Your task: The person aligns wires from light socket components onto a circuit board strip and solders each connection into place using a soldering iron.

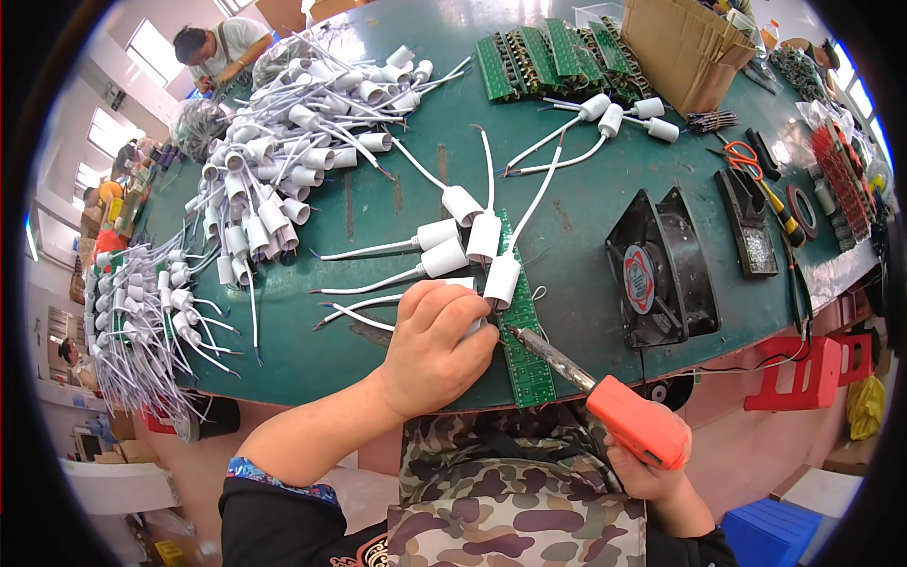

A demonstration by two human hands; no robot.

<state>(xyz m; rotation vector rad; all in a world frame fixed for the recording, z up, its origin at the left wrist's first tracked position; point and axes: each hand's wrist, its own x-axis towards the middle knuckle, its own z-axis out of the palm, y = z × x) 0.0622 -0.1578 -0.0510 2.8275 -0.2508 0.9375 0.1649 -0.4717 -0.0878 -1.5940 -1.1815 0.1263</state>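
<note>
My right hand (652,477) is closed round the red handle of a soldering iron (638,422), whose tip meets a long green circuit board (525,364) near the table's front edge. My left hand (436,345) is closed on a white lamp socket beside that tip; the fingers hide most of it. Two wired white sockets (503,282) (485,236) stand on the board, just beyond my fingers. To their left lie more white sockets (442,257), their wires pointing left. Whether the socket I hold touches the board, I cannot tell.
A heap of wired sockets (274,170) covers the table's far left, with another bunch (142,302) at the left edge. A black fan (661,274) stands to the right. Stacked circuit boards (553,61) and a cardboard box (685,52) are at the back. Scissors (742,159) lie right.
</note>
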